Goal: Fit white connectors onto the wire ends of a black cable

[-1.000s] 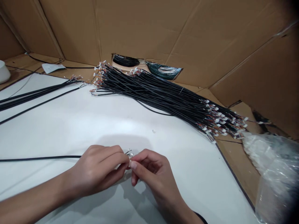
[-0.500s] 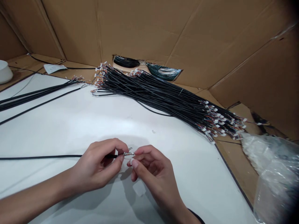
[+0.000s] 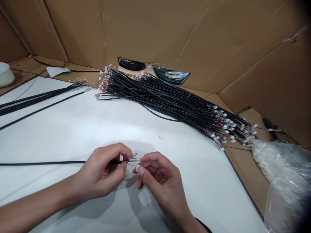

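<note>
My left hand [image 3: 104, 170] pinches a black cable [image 3: 60, 162] close to its stripped end. Several thin wires [image 3: 133, 159] fan out of the sheath towards the right, some with bare metal tips. Against the thumb of my right hand [image 3: 160, 178] sits a small white connector [image 3: 138, 167], and its fingers are closed around it. One thin orange wire runs from the cable to this connector. The index fingertip of that hand is beside the other wire ends; whether it touches them I cannot tell.
A large bundle of black cables [image 3: 155, 94] with white connectors lies across the back. More cables [image 3: 43, 95] lie at left, near a paper slip [image 3: 57, 71] and a white round container [image 3: 5, 75]. Clear plastic bags [image 3: 284, 171] are at right. Cardboard walls [image 3: 155, 29] enclose the white table [image 3: 73, 129].
The wire ends have spread slightly apart, and the white connector shows a little more at my right thumb. Both hands stay almost in the same place.
</note>
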Demonstrator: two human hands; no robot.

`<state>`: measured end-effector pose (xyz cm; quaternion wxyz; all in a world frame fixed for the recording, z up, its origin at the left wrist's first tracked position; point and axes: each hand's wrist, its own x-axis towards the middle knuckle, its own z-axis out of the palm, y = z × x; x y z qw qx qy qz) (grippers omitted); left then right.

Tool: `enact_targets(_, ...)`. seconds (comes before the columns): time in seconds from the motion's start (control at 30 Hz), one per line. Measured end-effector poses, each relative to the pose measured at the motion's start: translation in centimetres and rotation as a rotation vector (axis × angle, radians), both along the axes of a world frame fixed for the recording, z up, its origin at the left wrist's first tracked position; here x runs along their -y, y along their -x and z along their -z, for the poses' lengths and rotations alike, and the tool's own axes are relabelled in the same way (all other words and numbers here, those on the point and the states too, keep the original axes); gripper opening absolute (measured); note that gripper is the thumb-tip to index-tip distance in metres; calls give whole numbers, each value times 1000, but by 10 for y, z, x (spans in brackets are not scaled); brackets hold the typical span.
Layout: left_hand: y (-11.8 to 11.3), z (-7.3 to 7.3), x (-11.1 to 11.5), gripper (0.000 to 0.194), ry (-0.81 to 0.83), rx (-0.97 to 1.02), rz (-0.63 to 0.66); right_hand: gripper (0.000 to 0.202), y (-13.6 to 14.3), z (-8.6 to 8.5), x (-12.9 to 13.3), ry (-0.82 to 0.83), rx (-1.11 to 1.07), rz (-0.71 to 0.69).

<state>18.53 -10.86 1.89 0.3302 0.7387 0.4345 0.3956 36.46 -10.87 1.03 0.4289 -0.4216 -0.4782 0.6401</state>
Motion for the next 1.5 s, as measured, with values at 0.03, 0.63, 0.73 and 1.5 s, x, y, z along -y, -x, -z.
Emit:
enact_targets(0.03, 0, 0, 0, 14, 6, 4, -3, 16, 0, 1, 0, -8, -5, -8)
enact_targets(0.63, -1, 1, 1, 20, -3, 4, 4, 15, 1, -5, 1, 13, 8, 2)
enact_targets(0.73, 0, 1, 1, 20, -25, 11, -7, 15, 0, -1, 0, -14, -8, -15)
enact_targets(1.5, 0, 1, 1, 20, 13, -31, -10, 14, 0, 0, 2, -572, 351, 78)
